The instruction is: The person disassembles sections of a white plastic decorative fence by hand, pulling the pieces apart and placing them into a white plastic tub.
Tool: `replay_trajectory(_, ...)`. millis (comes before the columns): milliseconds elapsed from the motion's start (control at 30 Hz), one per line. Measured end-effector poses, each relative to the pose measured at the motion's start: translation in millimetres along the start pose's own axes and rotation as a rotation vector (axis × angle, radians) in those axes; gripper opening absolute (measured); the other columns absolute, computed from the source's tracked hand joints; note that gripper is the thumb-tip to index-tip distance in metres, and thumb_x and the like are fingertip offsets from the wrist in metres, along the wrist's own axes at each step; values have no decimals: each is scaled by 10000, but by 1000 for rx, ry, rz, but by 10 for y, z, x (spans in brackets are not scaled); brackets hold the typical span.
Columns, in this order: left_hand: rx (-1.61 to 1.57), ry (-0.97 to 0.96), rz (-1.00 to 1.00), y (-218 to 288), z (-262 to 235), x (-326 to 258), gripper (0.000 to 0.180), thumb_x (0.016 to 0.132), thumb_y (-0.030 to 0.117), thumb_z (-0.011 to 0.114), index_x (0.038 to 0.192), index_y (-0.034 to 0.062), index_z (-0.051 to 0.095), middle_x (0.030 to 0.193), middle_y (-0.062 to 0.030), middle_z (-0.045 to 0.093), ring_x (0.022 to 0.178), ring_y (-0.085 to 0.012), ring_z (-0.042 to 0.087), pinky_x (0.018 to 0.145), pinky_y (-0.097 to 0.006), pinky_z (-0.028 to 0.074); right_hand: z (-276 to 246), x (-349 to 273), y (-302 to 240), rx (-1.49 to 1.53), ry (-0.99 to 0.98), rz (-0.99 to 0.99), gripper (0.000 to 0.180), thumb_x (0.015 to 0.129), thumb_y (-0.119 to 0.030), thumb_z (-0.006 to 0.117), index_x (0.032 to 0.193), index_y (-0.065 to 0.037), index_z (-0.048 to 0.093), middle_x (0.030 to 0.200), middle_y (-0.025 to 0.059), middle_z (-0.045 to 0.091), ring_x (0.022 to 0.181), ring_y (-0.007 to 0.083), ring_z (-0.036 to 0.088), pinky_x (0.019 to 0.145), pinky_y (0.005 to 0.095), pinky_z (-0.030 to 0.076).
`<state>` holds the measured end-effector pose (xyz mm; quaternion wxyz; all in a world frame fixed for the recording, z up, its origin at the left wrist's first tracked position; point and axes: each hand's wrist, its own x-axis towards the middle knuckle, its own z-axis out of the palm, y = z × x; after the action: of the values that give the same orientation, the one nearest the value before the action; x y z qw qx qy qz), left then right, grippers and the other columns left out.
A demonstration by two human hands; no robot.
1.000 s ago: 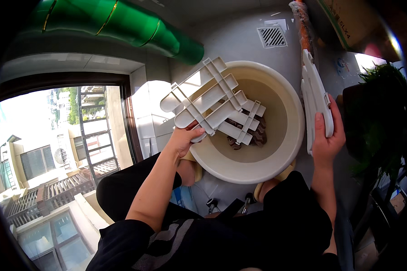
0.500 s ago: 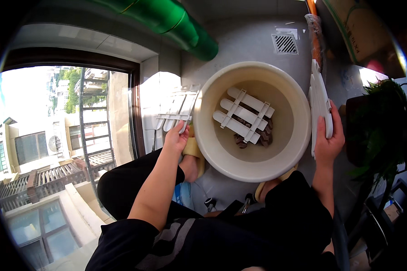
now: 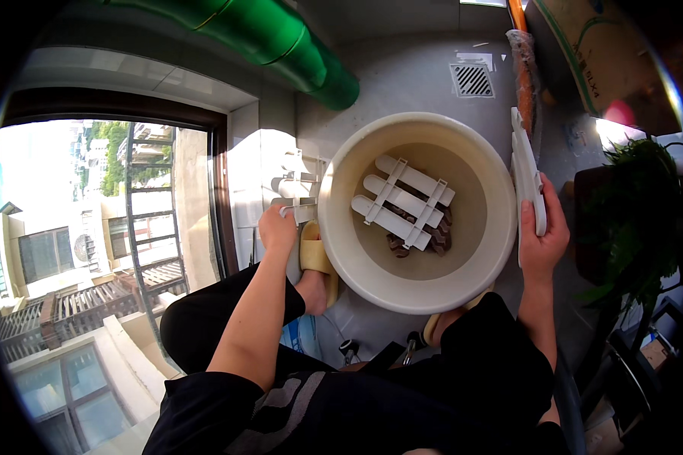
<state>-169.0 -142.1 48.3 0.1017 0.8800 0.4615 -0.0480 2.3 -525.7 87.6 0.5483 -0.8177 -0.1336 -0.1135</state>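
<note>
My left hand [image 3: 278, 226] is closed on the lower end of a white slatted plastic rack [image 3: 299, 186], held upright left of the tub; strong sunlight washes out part of it. On the other side, my right hand [image 3: 545, 236] grips a second white plastic rack [image 3: 525, 163], seen nearly edge-on, beside the tub's right rim. Between them stands a large round cream tub [image 3: 495, 258]. Inside it a third white slatted rack [image 3: 404, 203], with long rounded slats and two crossbars, rests on brown patterned fabric [image 3: 442, 231]. The rack hides much of the fabric.
A window [image 3: 106, 250] is on the left and a green pipe [image 3: 311, 64] at the far side. A floor drain [image 3: 473, 80] lies beyond the tub. A cardboard box [image 3: 584, 45] and leafy plant [image 3: 645, 163] stand on the right. My yellow slippers [image 3: 317, 254] are by the tub.
The left rack has turned, its slats now lying more level, and my left hand has shifted slightly left and turned. My right hand still holds its rack. The whole view has shifted a little.
</note>
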Motion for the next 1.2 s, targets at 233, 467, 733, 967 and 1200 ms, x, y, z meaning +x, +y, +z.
replay_trajectory(233,133,97,-32,324,-99,-107,435,776,166,588,1180,31,501,1191,-149,478,1108,-307,461,882,-408,419,-35,30,-138,-63,-53,-52,383,769,-9,617,1146,1,555,1046,139,602,929,230,592,833,306,453)
replay_trajectory(467,-791,-515,279,1486,-108,-377,444,833,291,626,1150,5,505,1149,-157,525,1031,-238,546,825,-331,476,221,-24,-352,-50,-143,-222,506,651,8,681,1133,-22,529,1074,134,563,952,292,544,816,358,450)
replay_trajectory(733,-1413,-1308,-90,2323,-60,-464,398,876,240,541,1188,4,465,1082,-171,575,962,-291,586,844,-413,491,521,-390,-278,-7,-345,-394,690,573,-137,752,1198,-83,465,1128,116,468,1024,288,471,857,408,367)
replay_trajectory(967,-1273,-1119,-60,2148,64,-486,284,824,5,528,1108,-12,533,1044,-140,599,889,-264,613,757,-405,526,423,-372,-88,213,-734,-380,765,575,-220,779,1245,-79,440,1196,133,446,1102,323,436,955,431,351)
replay_trajectory(1200,-1346,-1167,-21,2040,-40,-533,286,839,-4,526,1125,2,534,1034,-133,602,884,-259,619,768,-414,550,141,273,379,-93,-238,-145,739,618,-237,769,1250,-76,423,1193,121,494,1089,301,482,967,419,347)
